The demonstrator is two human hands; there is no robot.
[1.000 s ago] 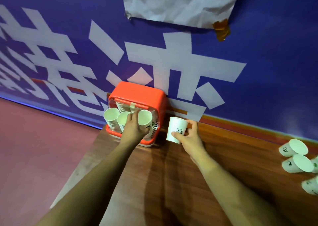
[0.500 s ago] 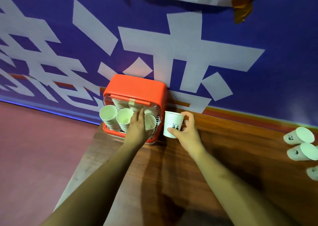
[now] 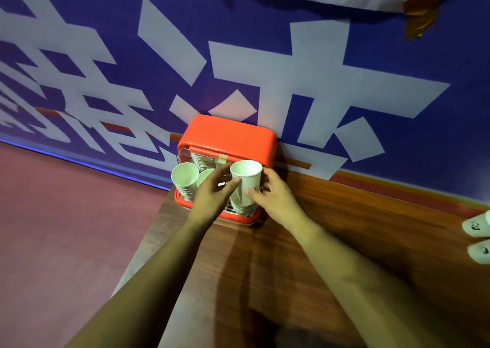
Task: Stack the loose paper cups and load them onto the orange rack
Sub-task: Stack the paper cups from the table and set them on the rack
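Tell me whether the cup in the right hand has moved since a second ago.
Yes. The cup has moved left: from right of the orange rack to above the stack at its right end, gripped by the right hand.

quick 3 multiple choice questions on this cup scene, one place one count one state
1. Where do the loose cups lie?
A) at the table top's far right
B) on the floor
C) on a chair

2. How many loose cups show?
A) five
B) two
C) none

3. The paper cup at the orange rack is
A) crushed
B) lying flat
C) mouth up, gripped by both hands

Answers:
1 A, they sit at the frame's right edge.
2 B, only two show there.
3 C, left hand and right hand pinch its sides.
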